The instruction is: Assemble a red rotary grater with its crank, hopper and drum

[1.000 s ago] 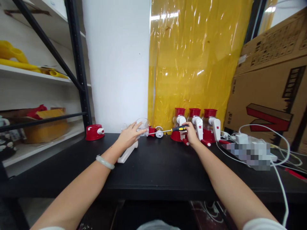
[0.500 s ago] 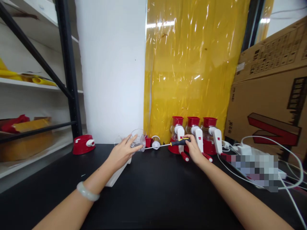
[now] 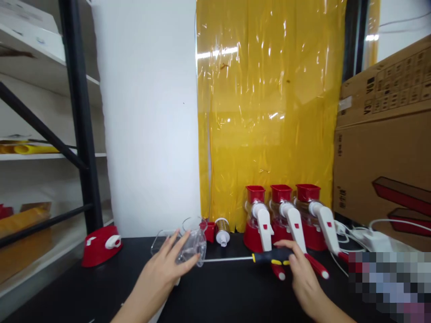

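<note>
A person's two bare hands at a black worktop, seen from above. The left hand, its fingers loosely spread, holds a clear plastic body from above, with the thumb on the near side. The right hand is closed around the end of a screwdriver, whose metal shaft runs leftward to the clear plastic; where the tip sits cannot be made out. To work well here, the shaft should probably line up straight with whatever it meets, with gentle pressure and the left fingers clear of the tip, since smooth plastic could slip or roll. The clear body lies towards the back of the worktop, left of centre. It is colourless, glossy and see-through, with rounded openings, one rim raised behind the fingers, though the hand hides much of it. The screwdriver is slim, with a black handle marked in yellow. Just behind lie a small red part and a grating drum; three red-and-white cranked machines stand to the right.
</note>
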Demonstrator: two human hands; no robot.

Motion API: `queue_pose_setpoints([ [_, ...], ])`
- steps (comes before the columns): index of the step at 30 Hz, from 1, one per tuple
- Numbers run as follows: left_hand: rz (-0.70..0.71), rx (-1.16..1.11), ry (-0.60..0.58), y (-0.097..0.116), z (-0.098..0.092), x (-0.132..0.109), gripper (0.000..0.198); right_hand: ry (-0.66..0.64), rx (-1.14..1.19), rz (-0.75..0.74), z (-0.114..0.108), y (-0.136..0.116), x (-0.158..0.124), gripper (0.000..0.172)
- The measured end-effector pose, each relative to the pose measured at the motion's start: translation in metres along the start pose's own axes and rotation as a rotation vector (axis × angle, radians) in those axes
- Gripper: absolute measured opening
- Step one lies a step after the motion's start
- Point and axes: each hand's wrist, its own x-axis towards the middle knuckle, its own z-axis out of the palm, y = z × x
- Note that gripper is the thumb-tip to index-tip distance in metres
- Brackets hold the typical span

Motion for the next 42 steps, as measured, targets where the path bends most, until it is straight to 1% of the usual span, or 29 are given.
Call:
queue_pose_setpoints([
  [3,-0.004,-0.031,0.004,0.003,-0.005,-0.001,0.059,-0.021,0.006,-0.095,-0.005,0.013,-0.003,0.045],
  [5,-0.02,-0.061,-0.001,0.006,-0.007,0.0,0.058,-0.038,-0.031,-0.113,-0.008,0.018,-0.003,0.038],
  [7,-0.047,-0.09,-0.023,0.009,-0.007,0.002,0.057,0.012,-0.047,-0.133,-0.009,0.019,-0.004,0.032],
  [8,-0.052,-0.1,-0.042,0.01,-0.007,0.003,0.057,0.048,-0.05,-0.14,-0.009,0.019,-0.004,0.031],
  [9,-0.061,-0.107,-0.054,0.012,-0.007,0.005,0.057,0.057,-0.06,-0.142,-0.009,0.018,-0.004,0.03],
  [11,-0.064,-0.118,-0.062,0.014,-0.008,0.007,0.057,0.086,-0.087,-0.114,-0.007,0.016,-0.003,0.029],
  [13,-0.061,-0.128,-0.046,0.016,-0.008,0.01,0.057,0.103,-0.092,-0.067,-0.006,0.016,-0.002,0.029],
  [17,-0.044,-0.124,-0.033,0.02,-0.01,0.013,0.057,0.012,-0.037,0.039,-0.007,0.022,0.001,0.03],
  [20,-0.025,-0.127,-0.018,0.024,-0.011,0.014,0.057,0.001,-0.026,0.034,-0.01,0.026,0.003,0.032],
  [23,-0.012,-0.126,-0.073,0.028,-0.01,0.014,0.058,0.017,-0.036,-0.056,-0.012,0.027,0.004,0.037],
  [26,-0.051,-0.114,-0.12,0.029,-0.007,0.014,0.057,0.004,-0.047,-0.089,-0.012,0.026,0.005,0.038],
  [30,-0.066,-0.12,-0.148,0.028,-0.007,0.014,0.056,-0.004,-0.012,-0.046,-0.011,0.018,0.008,0.033],
  [33,-0.054,-0.134,-0.164,0.029,-0.008,0.015,0.057,-0.079,0.061,0.076,-0.012,0.011,0.01,0.034],
  [34,-0.05,-0.141,-0.17,0.03,-0.007,0.016,0.058,-0.078,0.06,0.095,-0.013,0.009,0.011,0.035],
  [36,-0.04,-0.166,-0.182,0.032,-0.006,0.017,0.059,-0.044,0.062,0.073,-0.013,0.008,0.013,0.035],
  [39,-0.029,-0.201,-0.194,0.035,-0.002,0.017,0.06,0.035,0.104,-0.047,-0.013,0.013,0.016,0.031],
  [42,-0.041,-0.189,-0.205,0.035,-0.001,0.017,0.063,-0.014,0.161,-0.082,-0.014,0.016,0.019,0.032],
])
